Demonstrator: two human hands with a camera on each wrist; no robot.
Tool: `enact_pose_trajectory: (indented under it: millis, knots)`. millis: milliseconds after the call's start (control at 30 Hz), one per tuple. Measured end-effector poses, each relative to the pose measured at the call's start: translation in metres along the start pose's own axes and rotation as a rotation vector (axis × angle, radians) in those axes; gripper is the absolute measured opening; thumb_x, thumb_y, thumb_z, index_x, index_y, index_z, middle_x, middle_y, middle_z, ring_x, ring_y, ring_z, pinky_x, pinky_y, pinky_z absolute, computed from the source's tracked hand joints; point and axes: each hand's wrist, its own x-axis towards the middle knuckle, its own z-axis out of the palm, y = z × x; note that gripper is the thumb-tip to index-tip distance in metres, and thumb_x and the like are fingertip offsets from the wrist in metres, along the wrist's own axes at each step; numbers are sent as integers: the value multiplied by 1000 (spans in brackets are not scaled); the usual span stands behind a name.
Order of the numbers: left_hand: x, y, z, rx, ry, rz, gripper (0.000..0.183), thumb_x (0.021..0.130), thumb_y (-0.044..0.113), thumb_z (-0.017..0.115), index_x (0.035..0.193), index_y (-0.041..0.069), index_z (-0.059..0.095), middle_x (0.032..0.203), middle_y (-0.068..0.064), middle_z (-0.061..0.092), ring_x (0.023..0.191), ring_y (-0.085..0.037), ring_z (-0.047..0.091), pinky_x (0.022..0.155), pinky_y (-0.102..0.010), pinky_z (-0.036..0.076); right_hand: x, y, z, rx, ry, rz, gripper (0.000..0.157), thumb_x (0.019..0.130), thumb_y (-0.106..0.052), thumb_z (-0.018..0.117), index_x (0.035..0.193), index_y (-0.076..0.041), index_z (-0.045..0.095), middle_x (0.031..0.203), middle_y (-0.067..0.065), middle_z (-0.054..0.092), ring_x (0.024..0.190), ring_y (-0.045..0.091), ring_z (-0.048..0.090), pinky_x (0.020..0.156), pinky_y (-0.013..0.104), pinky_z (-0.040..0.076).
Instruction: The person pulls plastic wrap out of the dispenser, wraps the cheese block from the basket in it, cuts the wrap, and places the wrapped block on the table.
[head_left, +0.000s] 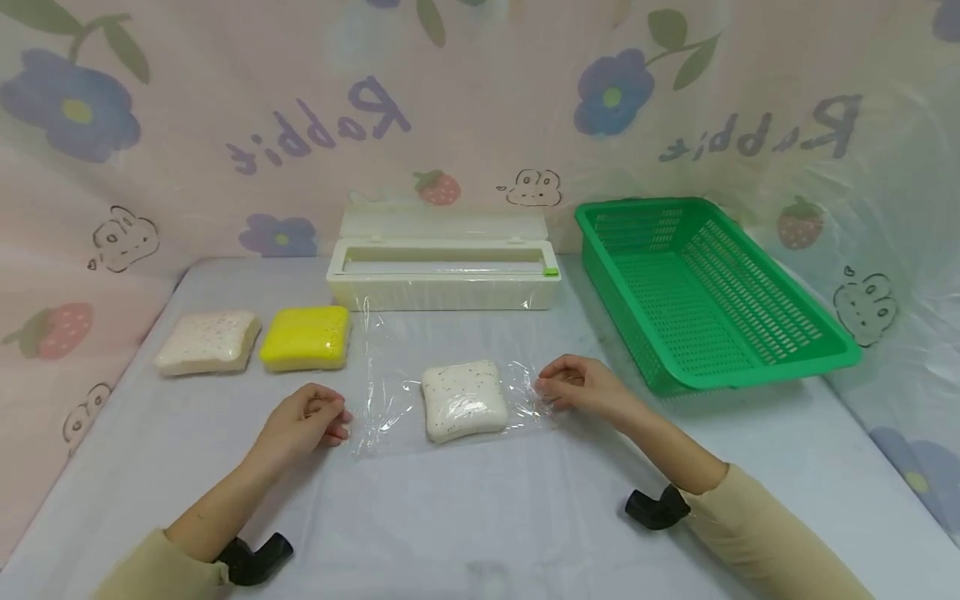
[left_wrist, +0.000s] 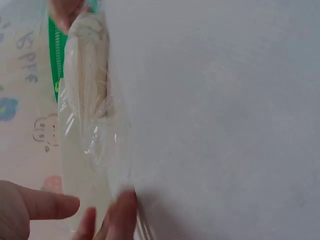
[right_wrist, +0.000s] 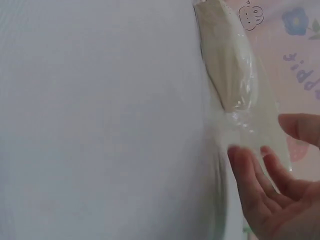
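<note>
A white, dark-speckled, pillow-shaped block lies on the table in the middle of the head view, with clear cling film over it. The film spreads out to both sides and back toward a white dispenser box. At the film's left edge is my left hand, its thumb apart from the fingers in the left wrist view. By the right edge, my right hand has its thumb spread from the fingers in the right wrist view. Whether the fingertips touch the film I cannot tell.
To the left sit a yellow block and a pale speckled block. The dispenser's lid stands raised at the back. At the right is a green plastic basket, and a patterned curtain hangs behind the table.
</note>
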Motion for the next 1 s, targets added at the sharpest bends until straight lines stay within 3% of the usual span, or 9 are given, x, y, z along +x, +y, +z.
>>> enact_pose_trajectory:
  millis: [133, 200, 333, 433, 533, 633, 800, 1000]
  knots:
    - [-7, 9, 9, 284, 234, 206, 15, 93, 10, 55, 104, 0, 58, 102, -16, 64, 93, -29, 62, 84, -43, 51, -5, -9, 6, -199, 191, -259, 22, 85, -22, 72, 98, -5, 65, 95, 5, 69, 88, 18, 64, 77, 30, 54]
    - [-6, 11, 16, 325, 281, 331, 10, 90, 5, 58, 100, 2, 60, 101, -15, 64, 98, -32, 60, 88, -48, 48, -7, -12, 11, -265, 243, -419, 17, 83, -16, 74, 95, -7, 66, 93, 2, 68, 87, 17, 64, 76, 31, 55]
    - [-6, 14, 31, 385, 304, 523, 13, 84, 3, 68, 94, 7, 61, 97, -7, 64, 98, -27, 58, 87, -45, 47, -9, -13, 21, -359, 234, -666, 17, 80, -7, 74, 94, -7, 66, 92, 2, 68, 85, 19, 64, 71, 29, 55]
    - [-5, 17, 40, 440, 293, 669, 19, 79, 6, 75, 93, 9, 62, 96, 0, 63, 97, -20, 57, 85, -39, 49, -9, -12, 27, -414, 187, -749, 18, 80, -6, 74, 96, -7, 66, 94, 3, 67, 86, 19, 63, 71, 28, 54]
    - [-2, 21, 48, 498, 253, 787, 26, 76, 11, 79, 95, 9, 63, 98, 2, 61, 97, -16, 57, 85, -34, 51, -11, -13, 33, -460, 149, -772, 22, 80, -11, 75, 100, -8, 67, 98, 2, 65, 88, 16, 62, 73, 28, 54]
    - [1, 25, 55, 544, 190, 842, 33, 74, 15, 83, 99, 9, 62, 101, 1, 60, 100, -16, 57, 85, -33, 52, -12, -14, 37, -503, 119, -777, 28, 79, -16, 77, 105, -10, 67, 101, 0, 63, 92, 14, 61, 78, 28, 54]
    - [3, 29, 65, 602, 105, 863, 37, 72, 20, 85, 100, 12, 62, 102, 3, 57, 97, -14, 57, 82, -30, 54, -13, -14, 43, -574, 56, -767, 36, 78, -19, 79, 111, -13, 65, 101, 0, 59, 94, 14, 60, 80, 26, 52]
    - [3, 34, 73, 653, 10, 770, 44, 69, 25, 85, 101, 12, 58, 102, 5, 51, 92, -11, 53, 75, -27, 51, -14, -17, 47, -672, 0, -691, 47, 77, -27, 81, 116, -14, 60, 105, -2, 54, 91, 10, 54, 78, 25, 50]
